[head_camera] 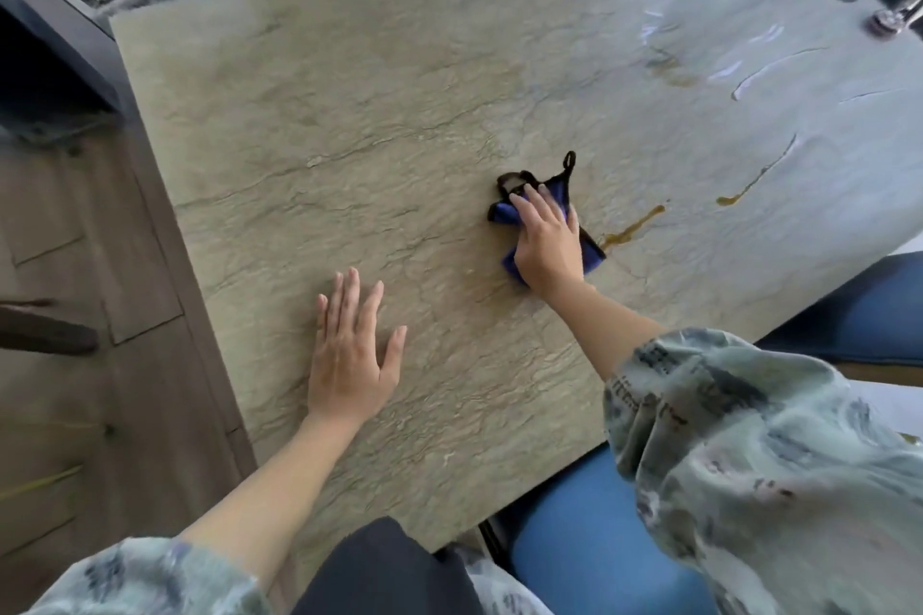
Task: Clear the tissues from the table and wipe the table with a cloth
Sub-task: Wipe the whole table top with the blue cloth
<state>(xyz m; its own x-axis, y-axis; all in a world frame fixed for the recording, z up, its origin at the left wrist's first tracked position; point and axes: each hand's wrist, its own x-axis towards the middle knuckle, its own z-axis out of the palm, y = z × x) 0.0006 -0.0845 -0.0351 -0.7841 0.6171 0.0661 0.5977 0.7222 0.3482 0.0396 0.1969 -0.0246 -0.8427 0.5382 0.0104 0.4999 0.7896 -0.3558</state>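
- My right hand [548, 249] presses the blue cloth [542, 215] flat under straight fingers, around the middle of the tabletop [349, 125].
- A brown streak [632, 230] lies just beside the cloth, toward the right edge.
- My left hand [352, 355] lies open, palm down, near the tabletop's left edge.

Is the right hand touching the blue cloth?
Touching. The head view shows the right hand lying on the blue cloth, pressing it onto the table.
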